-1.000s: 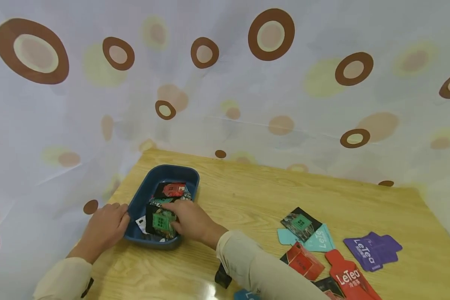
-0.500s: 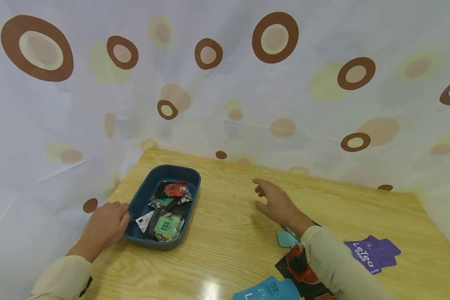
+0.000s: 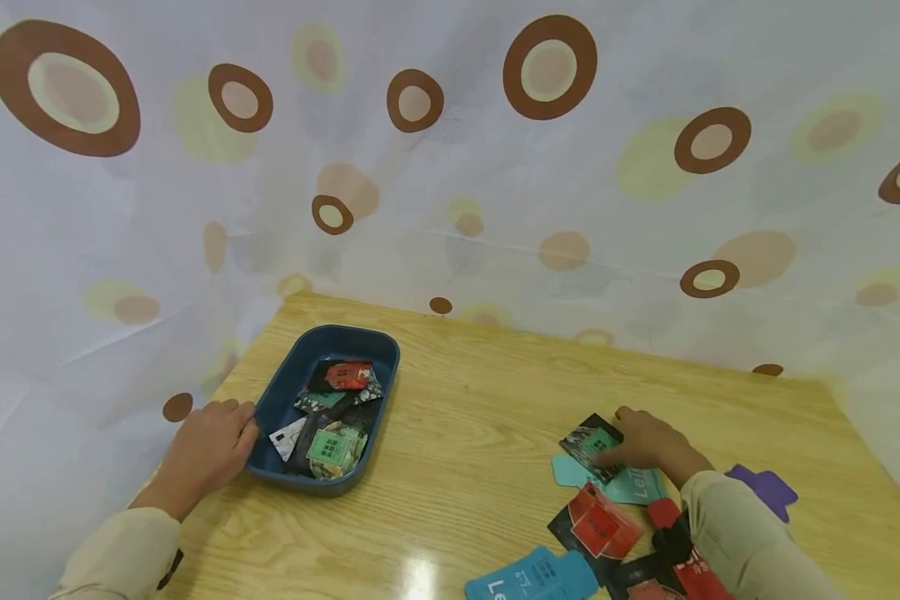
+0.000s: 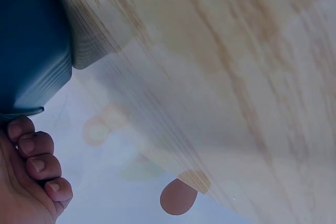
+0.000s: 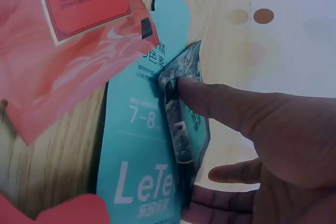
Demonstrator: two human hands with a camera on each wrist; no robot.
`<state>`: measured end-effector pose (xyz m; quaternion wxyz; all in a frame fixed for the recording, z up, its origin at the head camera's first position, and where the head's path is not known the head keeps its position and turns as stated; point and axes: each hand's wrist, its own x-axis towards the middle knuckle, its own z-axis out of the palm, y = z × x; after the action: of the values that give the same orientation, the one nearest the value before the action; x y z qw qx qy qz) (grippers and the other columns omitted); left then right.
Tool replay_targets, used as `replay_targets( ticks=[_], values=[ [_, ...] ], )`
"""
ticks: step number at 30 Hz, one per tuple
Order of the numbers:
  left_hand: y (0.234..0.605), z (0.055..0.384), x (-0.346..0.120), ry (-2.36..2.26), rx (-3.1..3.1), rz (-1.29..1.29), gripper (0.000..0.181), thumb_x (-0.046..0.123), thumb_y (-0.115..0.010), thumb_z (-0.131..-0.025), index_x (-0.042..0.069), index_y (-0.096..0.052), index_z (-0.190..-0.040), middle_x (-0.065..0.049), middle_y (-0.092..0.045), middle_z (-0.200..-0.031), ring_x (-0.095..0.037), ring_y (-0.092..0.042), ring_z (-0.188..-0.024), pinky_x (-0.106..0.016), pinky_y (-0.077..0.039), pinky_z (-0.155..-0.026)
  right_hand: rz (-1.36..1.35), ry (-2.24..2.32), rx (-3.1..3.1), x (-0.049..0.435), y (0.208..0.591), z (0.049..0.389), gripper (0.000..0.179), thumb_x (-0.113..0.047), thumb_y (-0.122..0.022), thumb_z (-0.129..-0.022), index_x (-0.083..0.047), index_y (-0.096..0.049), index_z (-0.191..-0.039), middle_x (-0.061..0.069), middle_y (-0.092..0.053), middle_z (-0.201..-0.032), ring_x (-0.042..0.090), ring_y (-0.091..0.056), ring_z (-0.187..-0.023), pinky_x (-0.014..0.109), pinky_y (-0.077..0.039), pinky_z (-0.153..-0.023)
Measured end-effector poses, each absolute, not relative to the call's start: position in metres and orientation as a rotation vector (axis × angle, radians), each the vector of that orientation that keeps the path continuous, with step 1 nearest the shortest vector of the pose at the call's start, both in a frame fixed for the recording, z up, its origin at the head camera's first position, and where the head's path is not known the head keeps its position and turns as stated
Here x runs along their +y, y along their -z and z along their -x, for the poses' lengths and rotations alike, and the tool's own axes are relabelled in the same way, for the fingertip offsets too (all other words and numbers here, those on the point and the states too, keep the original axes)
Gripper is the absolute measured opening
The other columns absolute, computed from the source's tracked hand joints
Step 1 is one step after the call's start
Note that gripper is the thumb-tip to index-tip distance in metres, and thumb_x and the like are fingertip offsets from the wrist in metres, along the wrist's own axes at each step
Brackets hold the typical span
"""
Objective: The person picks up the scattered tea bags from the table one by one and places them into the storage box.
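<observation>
Nearest, a blue LeTea card (image 3: 532, 577) was seen on the counter (image 3: 450, 467). By the left hand (image 3: 206, 454), the blue tray (image 3: 322, 485) was gripped. On the teal card (image 3: 636, 490), the green-labelled sachet (image 3: 596, 442) was touched by the spread right hand (image 3: 651, 442); its edges were best pinched without dragging the card. Curled fingertips (image 4: 39, 165) below the tray's rim were shown only in the left wrist view.

Bin (image 3: 345, 340), packets (image 3: 596, 529) on wooden table (image 3: 465, 433)
</observation>
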<state>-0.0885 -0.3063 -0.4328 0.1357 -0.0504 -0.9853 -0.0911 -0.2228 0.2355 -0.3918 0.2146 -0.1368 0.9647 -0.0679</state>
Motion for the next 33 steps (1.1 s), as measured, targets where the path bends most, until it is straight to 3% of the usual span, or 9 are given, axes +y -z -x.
replay_targets(
  ticks=[3,6,10,14,18,22,26,30,33],
  values=[
    [0.431,0.09,-0.306,0.258,-2.847,0.153,0.029,0.009,-0.044,-0.097,0.014,-0.043,-0.069,-0.001,-0.036,-0.061,-0.015,-0.034,-0.055,-0.03,-0.029,-0.057,0.382,0.238,2.722,0.234,0.394,0.223,0.092,-0.048,-0.08,-0.079,0.016,-0.044,-0.135,0.038,-0.052,-0.129,0.053,-0.053,-0.115,0.06,-0.049,-0.089],
    [0.428,0.091,-0.306,0.259,-2.838,0.163,0.029,0.009,-0.044,-0.097,0.014,-0.042,-0.068,-0.001,-0.036,-0.061,-0.015,-0.033,-0.055,-0.029,-0.028,-0.057,0.396,0.295,2.763,0.231,0.397,0.223,0.075,-0.041,-0.08,-0.08,0.013,-0.053,-0.124,0.028,-0.062,-0.111,0.038,-0.061,-0.092,0.049,-0.052,-0.076],
    [0.425,0.092,-0.305,0.264,-2.83,0.173,0.03,0.008,-0.043,-0.097,0.014,-0.042,-0.068,-0.001,-0.036,-0.061,-0.015,-0.033,-0.055,-0.029,-0.028,-0.056,0.406,0.458,2.776,0.225,0.395,0.224,0.044,-0.03,-0.072,-0.088,0.005,-0.059,-0.111,0.011,-0.063,-0.085,0.02,-0.055,-0.067,0.035,-0.043,-0.059],
    [0.424,0.091,-0.304,0.275,-2.845,0.15,0.029,0.008,-0.043,-0.097,0.014,-0.042,-0.068,-0.001,-0.036,-0.061,-0.016,-0.033,-0.055,-0.03,-0.029,-0.057,0.456,0.828,2.696,0.214,0.393,0.227,0.025,-0.019,-0.063,-0.095,0.003,-0.057,-0.106,0.009,-0.06,-0.078,0.017,-0.056,-0.061,0.033,-0.044,-0.056],
    [0.425,0.09,-0.304,0.289,-2.858,0.135,0.03,0.008,-0.042,-0.097,0.014,-0.042,-0.068,-0.001,-0.036,-0.061,-0.016,-0.033,-0.055,-0.03,-0.029,-0.057,0.412,1.186,2.52,0.192,0.392,0.227,0.029,-0.014,-0.059,-0.098,0.008,-0.054,-0.117,0.015,-0.069,-0.092,0.019,-0.066,-0.068,0.037,-0.057,-0.065],
    [0.426,0.09,-0.304,0.283,-2.859,0.137,0.031,0.008,-0.042,-0.098,0.014,-0.041,-0.067,-0.001,-0.035,-0.061,-0.016,-0.032,-0.055,-0.03,-0.028,-0.057,0.366,1.374,2.364,0.156,0.386,0.223,0.043,-0.009,-0.06,-0.097,0.007,-0.046,-0.134,0.01,-0.066,-0.099,0.02,-0.07,-0.075,0.041,-0.06,-0.074],
    [0.427,0.09,-0.304,0.281,-2.863,0.135,0.03,0.009,-0.042,-0.097,0.013,-0.041,-0.068,-0.001,-0.035,-0.061,-0.016,-0.032,-0.055,-0.03,-0.029,-0.058,0.446,1.478,2.227,0.114,0.378,0.216,0.063,0.0,-0.062,-0.094,-0.001,-0.034,-0.15,0.018,-0.058,-0.109,0.026,-0.072,-0.077,0.046,-0.061,-0.076],
    [0.427,0.088,-0.304,0.286,-2.875,0.135,0.03,0.009,-0.041,-0.097,0.014,-0.041,-0.068,-0.001,-0.035,-0.061,-0.016,-0.032,-0.055,-0.03,-0.028,-0.059,0.551,1.526,2.149,0.071,0.371,0.206,0.066,0.005,-0.063,-0.091,-0.008,-0.036,-0.151,0.021,-0.055,-0.106,0.023,-0.071,-0.075,0.048,-0.06,-0.076],
    [0.427,0.087,-0.303,0.272,-2.88,0.134,0.029,0.008,-0.041,-0.097,0.013,-0.041,-0.068,-0.001,-0.035,-0.061,-0.016,-0.032,-0.055,-0.031,-0.028,-0.058,0.64,1.551,2.155,0.042,0.37,0.198,0.058,0.004,-0.064,-0.091,-0.007,-0.045,-0.145,0.017,-0.058,-0.098,0.016,-0.068,-0.072,0.046,-0.06,-0.074]
  ],
)
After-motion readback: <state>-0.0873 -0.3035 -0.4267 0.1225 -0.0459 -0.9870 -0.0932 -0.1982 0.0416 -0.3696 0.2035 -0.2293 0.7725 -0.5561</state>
